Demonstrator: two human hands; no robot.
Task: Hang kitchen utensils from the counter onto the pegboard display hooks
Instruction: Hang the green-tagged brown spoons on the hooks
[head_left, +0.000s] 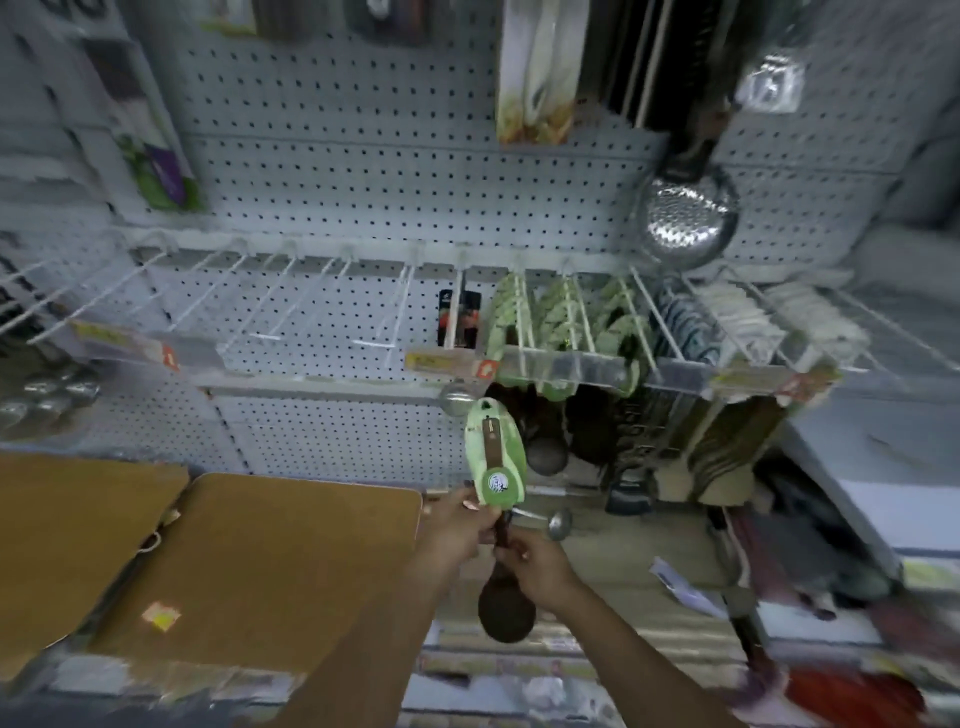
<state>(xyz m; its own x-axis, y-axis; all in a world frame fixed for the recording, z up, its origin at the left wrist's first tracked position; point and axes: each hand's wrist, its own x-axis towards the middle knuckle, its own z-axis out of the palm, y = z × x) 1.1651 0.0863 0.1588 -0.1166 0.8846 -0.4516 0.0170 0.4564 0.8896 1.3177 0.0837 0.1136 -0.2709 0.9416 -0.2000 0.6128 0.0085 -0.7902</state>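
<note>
Gripping with both hands, left (457, 525) and right (535, 564), a dark wooden spoon on a green backing card (496, 460), raising it toward white wire pegboard hooks (524, 312) already carrying matching green cards, leftward hooks (291, 306) remaining bare, counter stock hidden.

I was looking into a shop aisle: a grey pegboard wall (322, 171) carried rows of white display hooks (270, 301), yellow price labels (447, 364) ran along their front rail, and identical green-carded utensils (561, 317) hung in packaged rows.
</note>
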